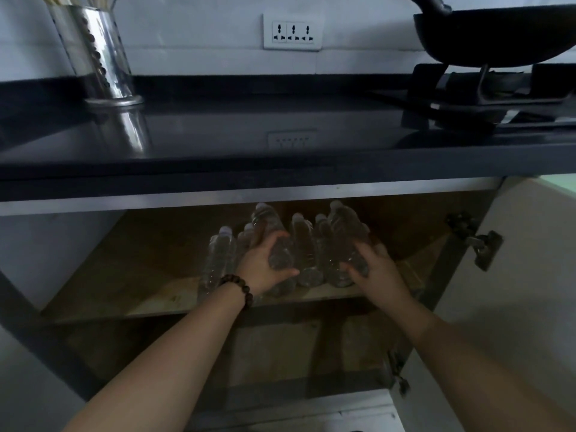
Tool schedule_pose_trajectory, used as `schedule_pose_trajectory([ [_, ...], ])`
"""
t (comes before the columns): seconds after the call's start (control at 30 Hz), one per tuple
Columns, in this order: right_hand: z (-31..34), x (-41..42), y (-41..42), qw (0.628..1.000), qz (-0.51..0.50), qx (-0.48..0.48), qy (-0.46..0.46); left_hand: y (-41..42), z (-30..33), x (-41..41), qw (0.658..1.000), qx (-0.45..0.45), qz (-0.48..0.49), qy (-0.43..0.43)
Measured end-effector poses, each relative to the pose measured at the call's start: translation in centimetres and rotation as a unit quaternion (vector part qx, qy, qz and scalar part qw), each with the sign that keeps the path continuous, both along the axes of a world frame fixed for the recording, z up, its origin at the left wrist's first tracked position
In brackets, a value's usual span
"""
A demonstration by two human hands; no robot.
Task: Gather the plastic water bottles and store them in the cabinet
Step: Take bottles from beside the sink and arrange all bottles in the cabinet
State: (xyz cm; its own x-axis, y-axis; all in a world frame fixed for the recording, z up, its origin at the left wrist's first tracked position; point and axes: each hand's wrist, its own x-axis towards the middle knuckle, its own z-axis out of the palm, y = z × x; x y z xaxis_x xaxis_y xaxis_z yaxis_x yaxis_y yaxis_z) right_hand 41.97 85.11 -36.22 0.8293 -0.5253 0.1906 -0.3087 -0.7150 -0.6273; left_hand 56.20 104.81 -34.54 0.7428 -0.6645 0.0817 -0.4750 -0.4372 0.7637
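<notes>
Open cabinet [461,275] under counter [218,135]. Left hand [265,263] grips one water bottle [269,226], right hand [371,266] another [344,226] — both over shelf's front edge, among standing bottles [218,257] (about four). Storing judged nearly done; two left to set down.

Countertop [218,132]: dark, glossy. Utensil holder [93,54]: shiny metal w/ holes, upright, rear left of counter. Wall socket [292,32]: white, 3 outlets, center of back wall. Pan [498,32]: black, on gas stove [486,95], rear right. Bead bracelet [238,288]: brown.
</notes>
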Motion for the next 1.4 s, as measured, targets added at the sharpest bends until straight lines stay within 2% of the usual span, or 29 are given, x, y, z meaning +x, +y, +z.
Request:
schedule_pose_trajectory([
  [0.13, -0.4, 0.5, 0.1, 0.999, 0.006, -0.046, 0.017, -0.7, -1.1, -0.2, 0.999, -0.020, -0.006, -0.028],
  [0.27, -0.6, 0.3, -0.2, 0.997, -0.005, -0.068, 0.018, -2.7, -1.6, -1.1, 0.997, 0.022, -0.051, -0.056],
  [0.43, -0.7, -0.5, -0.4, 0.996, -0.023, -0.083, 0.025, -2.5, -2.1, -0.2, 0.997, -0.065, 0.011, 0.026],
  [0.67, -1.5, -0.4, -1.2, 0.993, -0.035, -0.110, 0.039, -3.4, -3.1, -0.1, 0.998, -0.051, 0.000, -0.031],
  [0.87, -0.5, -1.3, -2.9, 0.992, -0.028, -0.117, 0.041, -5.6, -2.8, -1.0, 0.998, -0.061, -0.028, -0.020],
  [0.97, 0.1, -1.9, -4.6, 0.987, -0.043, -0.134, 0.079, -7.8, -2.8, -1.9, 0.997, -0.060, -0.044, -0.002],
  [1.07, 0.9, -2.2, -5.9, 0.976, -0.050, -0.172, 0.122, -9.9, -2.7, -2.8, 0.997, -0.041, -0.062, -0.004],
  [1.2, 1.8, -1.1, -5.6, 0.947, -0.034, -0.274, 0.163, -9.7, -2.8, -2.4, 0.998, -0.047, -0.051, 0.002],
  [1.4, 1.8, -0.2, -6.9, 0.966, -0.015, -0.196, 0.168, -9.4, -3.2, -2.5, 0.998, -0.033, -0.056, 0.002],
])
